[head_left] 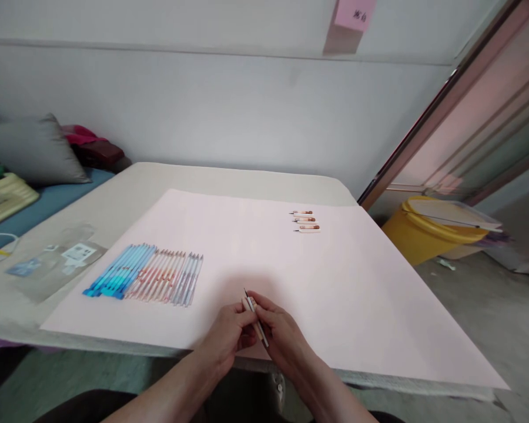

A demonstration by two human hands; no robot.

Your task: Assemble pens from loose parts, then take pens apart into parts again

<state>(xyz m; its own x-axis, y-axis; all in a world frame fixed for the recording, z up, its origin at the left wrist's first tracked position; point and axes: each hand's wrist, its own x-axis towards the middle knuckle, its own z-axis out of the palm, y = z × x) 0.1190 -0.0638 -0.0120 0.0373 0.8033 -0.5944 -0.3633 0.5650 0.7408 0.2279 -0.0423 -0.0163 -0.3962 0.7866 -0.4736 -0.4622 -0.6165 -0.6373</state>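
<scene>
Pink, smooth sheeting (242,235) covered most of a cream-topped table (242,177) that stood against a white panelled wall (203,106). Near its front edge, roughly at the middle, the left hand (230,333) and the right hand (286,335) met around a slender white pen (260,330) with a thin dark point. Both hands were closed on it, thumbs and fingers pinching from either side; the pen leaned, its point directed away from the person. Much of its barrel was hidden by the fingers.

To the left lay a close row of slim pens: bright blue ones (122,267), then clear ones with red-orange markings (158,275), then pale greyish ones (188,279). Crumpled clear plastic bags (55,264) lay beyond the sheeting's left edge. Toward the far right, well apart from the hands, small brown-and-cream barrels lay beside thin white dark-tipped pieces in three groups (306,228).

A round yellow plastic bin (409,235) stood beyond the table's right side, and a grey fabric cushion (30,150) rested at far left.
</scene>
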